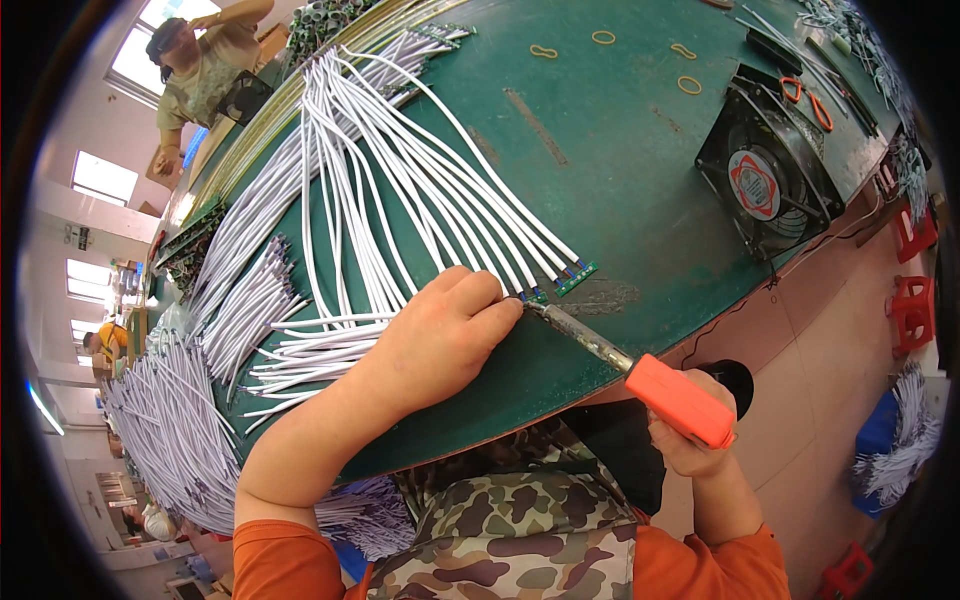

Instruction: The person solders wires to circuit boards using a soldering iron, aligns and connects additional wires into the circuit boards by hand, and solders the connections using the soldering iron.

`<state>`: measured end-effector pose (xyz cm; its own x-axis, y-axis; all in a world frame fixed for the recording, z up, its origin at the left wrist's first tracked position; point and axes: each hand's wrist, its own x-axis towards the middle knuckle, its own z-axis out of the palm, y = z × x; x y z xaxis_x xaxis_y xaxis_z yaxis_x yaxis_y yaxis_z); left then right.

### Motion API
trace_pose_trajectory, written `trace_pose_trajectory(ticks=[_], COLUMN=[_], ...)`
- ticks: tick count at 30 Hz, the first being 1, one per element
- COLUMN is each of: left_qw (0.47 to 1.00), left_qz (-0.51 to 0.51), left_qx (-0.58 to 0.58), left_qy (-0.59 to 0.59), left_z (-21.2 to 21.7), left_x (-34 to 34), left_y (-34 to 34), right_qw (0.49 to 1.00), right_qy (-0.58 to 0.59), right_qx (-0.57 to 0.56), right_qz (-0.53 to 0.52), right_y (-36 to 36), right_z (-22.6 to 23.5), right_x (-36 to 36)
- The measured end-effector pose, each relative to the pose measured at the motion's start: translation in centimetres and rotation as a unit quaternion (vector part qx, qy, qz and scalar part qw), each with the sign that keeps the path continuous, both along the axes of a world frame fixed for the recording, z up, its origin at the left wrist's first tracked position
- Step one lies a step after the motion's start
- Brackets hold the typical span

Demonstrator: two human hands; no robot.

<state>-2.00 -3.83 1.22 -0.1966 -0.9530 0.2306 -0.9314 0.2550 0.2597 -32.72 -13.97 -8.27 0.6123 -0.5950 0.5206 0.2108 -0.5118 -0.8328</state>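
My right hand [700, 445] is wrapped round the orange-red handle of a soldering iron [675, 398]. The iron's metal shaft slants up to the left, and its tip meets the end of a small green circuit board strip [577, 280] near the table's front edge. Right beside that tip, my left hand [450, 330] is closed, its fingertips pinching a white cable end against the board. A row of white cables [440, 170] fans out from the strip toward the far left. My fingers hide the exact joint.
A black fan [768, 185] stands on the green table [620, 180] at the right. Behind it lie orange-handled scissors [806, 104]. Several rubber bands [689, 85] are at the back. Piles of white cables [170, 430] cover the left side. A co-worker [205, 85] sits across the far left.
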Motion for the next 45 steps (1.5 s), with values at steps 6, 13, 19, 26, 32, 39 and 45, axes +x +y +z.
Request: trace_pose_trajectory(ticks=[6,13,19,26,32,39,45], left_qw=[1.0,1.0,1.0,1.0,1.0,1.0,1.0], left_qz=[0.002,0.004,0.006,0.007,0.006,0.009,0.014], left_qx=[0.004,-0.001,0.001,0.0,0.0,0.006,0.014], left_qy=[-0.017,-0.022,-0.028,-0.026,-0.021,-0.023,-0.021], left_z=[0.1,0.1,0.1,0.1,0.1,0.2,0.3], left_x=[-0.2,-0.4,-0.5,-0.5,-0.5,-0.6,-0.6], left_y=[0.0,0.0,0.0,0.0,0.0,0.0,0.1], right_qw=[0.998,0.997,0.994,0.995,0.993,0.995,0.996], right_qy=[0.016,0.023,0.024,0.028,0.015,0.03,0.036], right_qx=[-0.056,-0.08,-0.103,-0.093,-0.116,-0.099,-0.082], right_qz=[-0.011,-0.009,0.002,-0.012,0.001,-0.006,-0.029], right_y=[-0.3,-0.5,-0.7,-0.4,-0.8,-0.4,0.1], right_z=[0.1,0.3,0.9,0.2,1.0,0.7,0.7], right_x=[-0.1,-0.3,0.0,-0.2,0.2,-0.1,-0.2])
